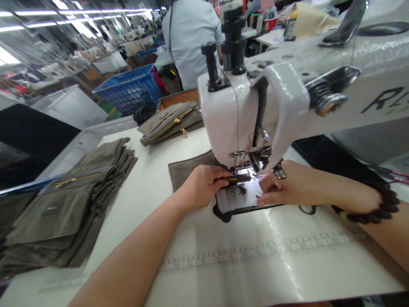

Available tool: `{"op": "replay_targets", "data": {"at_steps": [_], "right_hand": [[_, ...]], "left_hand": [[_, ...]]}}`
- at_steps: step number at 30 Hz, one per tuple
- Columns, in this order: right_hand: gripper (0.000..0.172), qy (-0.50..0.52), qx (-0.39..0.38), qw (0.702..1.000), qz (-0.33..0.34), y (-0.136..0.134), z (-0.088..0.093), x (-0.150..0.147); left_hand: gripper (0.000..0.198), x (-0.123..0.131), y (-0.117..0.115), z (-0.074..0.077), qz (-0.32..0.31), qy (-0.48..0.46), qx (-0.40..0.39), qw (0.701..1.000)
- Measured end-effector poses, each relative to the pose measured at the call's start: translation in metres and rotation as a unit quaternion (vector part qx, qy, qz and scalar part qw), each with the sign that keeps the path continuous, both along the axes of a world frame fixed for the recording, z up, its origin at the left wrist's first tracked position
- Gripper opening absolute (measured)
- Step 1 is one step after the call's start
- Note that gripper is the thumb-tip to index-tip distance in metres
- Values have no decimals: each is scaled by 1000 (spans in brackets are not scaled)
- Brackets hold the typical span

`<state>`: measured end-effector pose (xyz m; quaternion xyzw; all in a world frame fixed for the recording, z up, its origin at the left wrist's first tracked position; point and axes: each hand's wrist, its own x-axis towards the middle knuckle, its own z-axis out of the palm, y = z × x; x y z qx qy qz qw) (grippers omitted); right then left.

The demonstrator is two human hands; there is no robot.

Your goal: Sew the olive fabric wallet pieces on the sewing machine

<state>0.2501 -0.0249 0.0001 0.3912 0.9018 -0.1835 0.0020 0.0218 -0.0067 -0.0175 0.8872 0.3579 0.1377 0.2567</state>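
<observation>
Left hand (204, 185) pinches the grey panel (187, 170) under the needle; right hand (281, 185) presses flat beside it; stitching looks barely begun, with a stack (67, 204) far left.

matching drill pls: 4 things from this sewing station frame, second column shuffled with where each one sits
Things:
1. left hand
2. right hand
3. stack of grey pouches
4. blue crate

Places:
A. beyond the far left edge of the table, behind the work
B. on the shiny plate under the sewing machine, right of the needle
C. on the left part of the table, zipper side up
D. pinching the zipper end at the presser foot, over a grey piece

Pairs: 1-D, 2-B, 3-C, 4-A
</observation>
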Motion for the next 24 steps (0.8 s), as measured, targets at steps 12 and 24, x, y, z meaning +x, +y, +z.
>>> {"op": "replay_targets", "data": {"at_steps": [12, 24], "right_hand": [[11, -34, 295, 952, 72, -27, -12, -18], [28, 35, 352, 934, 38, -25, -29, -21]], "left_hand": [[23, 6, -29, -16, -117, 143, 317, 930], [25, 14, -29, -12, -92, 143, 352, 920]]}}
